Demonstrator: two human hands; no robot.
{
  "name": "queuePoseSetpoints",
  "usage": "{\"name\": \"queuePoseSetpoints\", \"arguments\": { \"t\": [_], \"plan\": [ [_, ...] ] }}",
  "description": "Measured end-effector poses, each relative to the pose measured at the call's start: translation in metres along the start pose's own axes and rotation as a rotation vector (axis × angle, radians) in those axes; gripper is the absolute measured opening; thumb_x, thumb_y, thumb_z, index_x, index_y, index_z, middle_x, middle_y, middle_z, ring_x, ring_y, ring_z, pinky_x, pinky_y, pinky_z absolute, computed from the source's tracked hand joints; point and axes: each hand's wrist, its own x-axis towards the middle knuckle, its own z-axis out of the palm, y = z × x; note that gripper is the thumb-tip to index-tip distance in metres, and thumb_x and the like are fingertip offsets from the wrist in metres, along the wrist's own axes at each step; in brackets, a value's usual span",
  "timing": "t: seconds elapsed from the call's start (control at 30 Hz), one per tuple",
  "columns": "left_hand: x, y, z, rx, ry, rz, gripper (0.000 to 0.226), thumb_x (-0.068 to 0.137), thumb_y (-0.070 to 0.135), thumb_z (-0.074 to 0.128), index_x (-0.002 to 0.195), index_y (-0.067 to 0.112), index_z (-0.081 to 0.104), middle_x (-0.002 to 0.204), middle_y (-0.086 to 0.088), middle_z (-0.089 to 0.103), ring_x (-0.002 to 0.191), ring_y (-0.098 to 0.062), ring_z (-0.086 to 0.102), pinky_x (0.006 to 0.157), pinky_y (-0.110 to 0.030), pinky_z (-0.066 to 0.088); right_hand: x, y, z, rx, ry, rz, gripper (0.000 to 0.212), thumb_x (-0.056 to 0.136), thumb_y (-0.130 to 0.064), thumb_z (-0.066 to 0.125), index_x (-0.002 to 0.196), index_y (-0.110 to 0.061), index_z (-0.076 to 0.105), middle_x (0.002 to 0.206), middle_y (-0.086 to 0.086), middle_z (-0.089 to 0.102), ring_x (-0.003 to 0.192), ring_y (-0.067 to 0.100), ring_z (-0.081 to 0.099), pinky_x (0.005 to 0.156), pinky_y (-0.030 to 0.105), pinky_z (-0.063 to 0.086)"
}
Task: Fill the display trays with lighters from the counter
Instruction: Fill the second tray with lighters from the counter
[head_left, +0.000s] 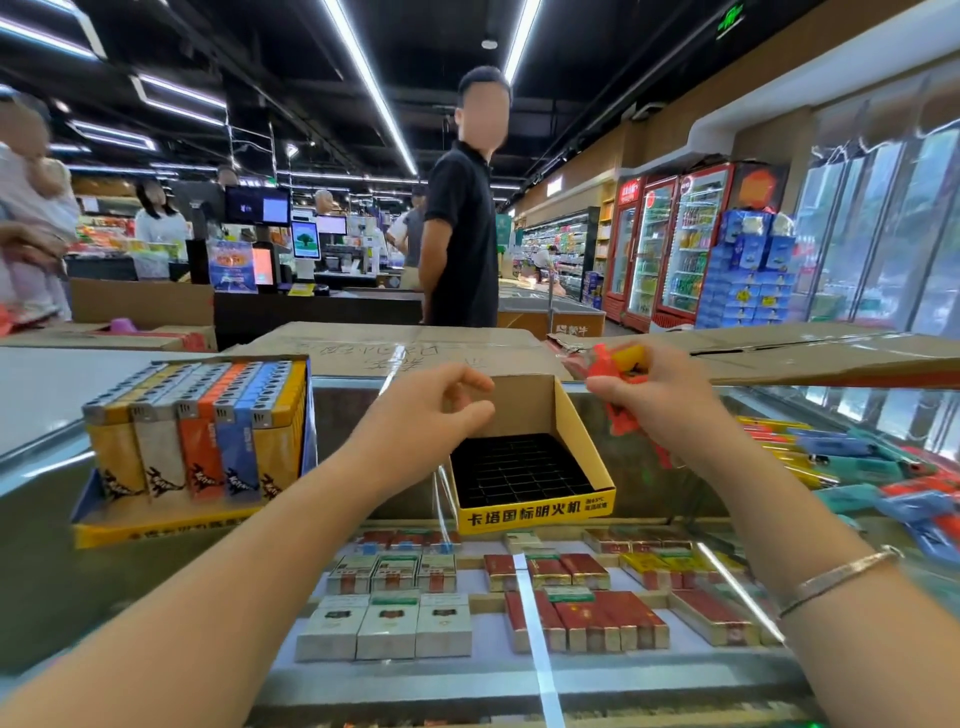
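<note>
Above gridded cardboard tray (582, 441): right hand (660, 400) fingers clamped on glossy plastic lighters (621, 364); left hand (426, 410) fingers loosely curled, empty.

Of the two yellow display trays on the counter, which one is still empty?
The middle tray, between the hands: its black grid holds no lighters. The left tray is packed with upright lighters.

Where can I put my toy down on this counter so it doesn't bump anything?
Bare glass counter lies in front of the empty tray and full tray, nearest you. A narrow gap runs between the trays, under the left hand. Right is crowded: loose lighters.
</note>
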Motion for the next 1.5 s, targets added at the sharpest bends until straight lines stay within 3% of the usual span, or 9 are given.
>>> {"name": "queuePoseSetpoints", "arguments": {
  "t": [0.1,0.23,0.57,0.67,0.87,0.97,1.13,1.3,1.5],
  "plan": [
    [-0.002,0.004,0.003,-0.01,-0.002,0.084,0.04,0.089,0.026,0.059,0.127,0.035,0.05,0.094,0.02,0.056,0.075,0.009,0.051,0.067,-0.01,0.042,-0.013,-0.021,0.011,0.148,-0.295,-0.039,0.023,0.074,-0.025,0.076,0.093,-0.02,0.066,0.074,0.0,0.068,0.065,0.009,0.067,0.058,0.021,0.054],
    [-0.005,0.011,0.007,-0.179,-0.091,0.118,0.031,0.089,0.022,0.059,0.116,0.038,0.056,0.093,0.018,0.065,0.084,0.007,0.059,0.076,-0.009,0.047,-0.02,-0.03,0.021,0.232,-0.447,-0.086,0.018,0.074,-0.02,0.076,0.09,-0.017,0.07,0.08,0.005,0.072,0.073,0.016,0.07,0.066,0.022,0.056],
    [0.003,0.005,-0.004,-0.58,0.115,-0.123,0.015,0.085,0.014,0.064,0.094,0.026,0.066,0.087,-0.002,0.068,0.07,-0.004,0.067,0.064,-0.014,0.052,-0.013,-0.018,0.025,0.179,-0.12,-0.117,0.019,0.087,-0.026,0.064,0.074,-0.012,0.06,0.058,0.0,0.06,0.043,0.005,0.049,0.045,0.018,0.042],
    [0.004,-0.002,-0.006,-0.452,0.184,-0.071,0.021,0.088,0.013,0.061,0.092,0.034,0.065,0.089,0.001,0.068,0.074,-0.002,0.064,0.066,-0.014,0.051,-0.007,-0.004,0.023,-0.067,0.097,-0.118,0.013,0.087,-0.024,0.064,0.081,-0.013,0.062,0.067,0.001,0.058,0.06,0.008,0.053,0.058,0.025,0.044],
    [0.005,-0.01,0.002,-0.142,0.257,0.045,0.025,0.088,0.013,0.061,0.106,0.03,0.059,0.086,0.012,0.06,0.079,0.009,0.056,0.068,-0.006,0.045,-0.006,0.008,0.027,-0.159,-0.156,0.053,0.046,0.087,-0.016,0.062,0.131,-0.026,0.051,0.078,-0.011,0.055,0.065,0.003,0.051,0.054,0.016,0.04],
    [0.007,-0.017,0.005,-0.08,0.235,0.033,0.02,0.086,0.018,0.065,0.101,0.03,0.06,0.089,0.014,0.063,0.085,0.002,0.06,0.08,-0.018,0.051,-0.006,0.007,0.029,-0.192,-0.212,0.071,0.065,0.085,-0.007,0.058,0.141,-0.032,0.037,0.067,-0.01,0.046,0.052,0.004,0.046,0.041,0.009,0.034],
    [0.011,-0.023,0.011,-0.013,0.249,0.02,0.018,0.086,0.02,0.065,0.102,0.027,0.066,0.093,0.011,0.067,0.092,-0.006,0.062,0.088,-0.033,0.051,-0.006,0.003,0.024,-0.2,-0.289,0.143,0.075,0.082,-0.007,0.059,0.145,-0.033,0.028,0.073,0.0,0.048,0.058,0.013,0.049,0.039,0.016,0.037],
    [0.012,-0.023,0.014,-0.005,0.278,0.027,0.014,0.084,0.021,0.067,0.092,0.032,0.064,0.085,0.02,0.064,0.085,0.002,0.06,0.076,-0.016,0.045,-0.006,-0.003,0.019,-0.232,-0.399,0.181,0.077,0.082,-0.01,0.062,0.143,-0.035,0.024,0.098,0.002,0.052,0.069,0.018,0.059,0.042,0.021,0.048],
    [0.012,-0.022,0.011,0.028,0.255,0.018,0.01,0.085,0.022,0.066,0.087,0.031,0.063,0.084,0.02,0.062,0.085,0.005,0.057,0.075,-0.013,0.041,-0.006,-0.003,0.016,-0.192,-0.438,0.187,0.076,0.082,-0.008,0.061,0.142,-0.035,0.025,0.09,0.005,0.051,0.055,0.015,0.053,0.038,0.018,0.041]
  ]
}}
